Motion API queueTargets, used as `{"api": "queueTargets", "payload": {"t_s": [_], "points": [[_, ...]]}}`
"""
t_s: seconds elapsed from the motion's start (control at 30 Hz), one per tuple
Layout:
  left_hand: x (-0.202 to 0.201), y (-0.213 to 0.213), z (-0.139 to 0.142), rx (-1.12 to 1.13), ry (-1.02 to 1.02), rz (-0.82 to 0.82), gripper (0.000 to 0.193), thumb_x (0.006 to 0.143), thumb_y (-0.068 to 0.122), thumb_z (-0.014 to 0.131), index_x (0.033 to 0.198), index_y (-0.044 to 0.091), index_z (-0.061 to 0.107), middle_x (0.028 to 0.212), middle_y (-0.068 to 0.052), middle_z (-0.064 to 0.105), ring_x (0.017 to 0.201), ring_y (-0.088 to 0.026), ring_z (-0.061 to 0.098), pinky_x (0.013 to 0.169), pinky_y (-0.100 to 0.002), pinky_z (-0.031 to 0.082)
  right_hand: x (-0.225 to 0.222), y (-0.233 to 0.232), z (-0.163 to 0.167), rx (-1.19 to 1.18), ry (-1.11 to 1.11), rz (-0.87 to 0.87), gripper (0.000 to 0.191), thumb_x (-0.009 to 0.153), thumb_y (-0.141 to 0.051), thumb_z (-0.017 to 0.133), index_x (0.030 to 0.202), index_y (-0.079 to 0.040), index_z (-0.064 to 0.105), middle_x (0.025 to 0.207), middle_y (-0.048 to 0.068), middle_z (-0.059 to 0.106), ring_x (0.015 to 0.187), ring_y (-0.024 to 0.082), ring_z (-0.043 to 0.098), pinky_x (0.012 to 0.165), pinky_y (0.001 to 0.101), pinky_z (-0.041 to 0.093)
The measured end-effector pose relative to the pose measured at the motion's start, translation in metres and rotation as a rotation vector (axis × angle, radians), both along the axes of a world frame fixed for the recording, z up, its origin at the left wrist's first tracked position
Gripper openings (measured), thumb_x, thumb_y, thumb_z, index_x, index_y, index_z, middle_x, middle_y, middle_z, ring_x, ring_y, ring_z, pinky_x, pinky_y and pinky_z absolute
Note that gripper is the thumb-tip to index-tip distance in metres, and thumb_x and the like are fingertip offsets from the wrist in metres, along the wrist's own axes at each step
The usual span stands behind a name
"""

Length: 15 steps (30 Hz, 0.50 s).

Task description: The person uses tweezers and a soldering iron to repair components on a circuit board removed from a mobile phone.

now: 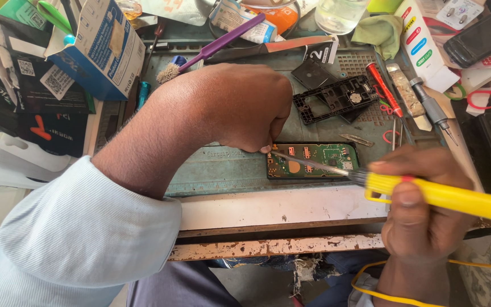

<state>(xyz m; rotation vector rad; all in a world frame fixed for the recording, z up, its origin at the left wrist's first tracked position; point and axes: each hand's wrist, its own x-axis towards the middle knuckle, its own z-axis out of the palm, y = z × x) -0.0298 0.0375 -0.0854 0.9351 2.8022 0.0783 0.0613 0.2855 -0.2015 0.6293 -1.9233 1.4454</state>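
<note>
Fingers: left hand [240, 108] clenched, its fingertips [266, 149] pinching something small and unclear at the left end of the small green rectangular circuit board [312, 161]; right hand [421, 199] gripping the yellow-handled soldering iron [450, 196].
Board: flat on the worn grey-green work mat [223, 170], directly below the black plastic phone frame [336, 98].
Iron tip: lies across the board's top face.
Handling: judged light, thin, stiff, fragile; hold by bare edges.
Beside: red-handled screwdriver [383, 88], right of the frame.

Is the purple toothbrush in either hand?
No. The purple toothbrush lies at the back of the bench; the right hand holds a yellow soldering iron.
</note>
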Motion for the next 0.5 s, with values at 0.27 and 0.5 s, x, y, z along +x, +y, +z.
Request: {"api": "queueTargets", "payload": {"t_s": [0.27, 0.5], "points": [[0.001, -0.001, 0.003, 0.028, -0.032, -0.001, 0.007, 0.075, 0.015, 0.078, 0.081, 0.012, 0.080, 0.079, -0.010, 0.075, 0.080, -0.029, 0.073, 0.069, -0.045, 0.057, 0.001, -0.010, 0.008, -0.034, 0.060, -0.004, 0.045, 0.109, -0.040, 0.059, 0.107, 0.005, 0.057, 0.095, 0.014, 0.063, 0.065, 0.011, 0.059, 0.060, 0.0205, 0.049], [0.000, -0.002, 0.003, 0.026, -0.034, -0.016, 0.007, 0.076, 0.015, 0.079, 0.082, 0.013, 0.080, 0.080, -0.010, 0.075, 0.080, -0.028, 0.074, 0.070, -0.044, 0.057, 0.000, -0.007, 0.006, -0.044, 0.062, 0.008, 0.044, 0.111, -0.036, 0.061, 0.104, 0.007, 0.059, 0.088, 0.017, 0.064, 0.061, 0.013, 0.058, 0.057, 0.0207, 0.048]]}}
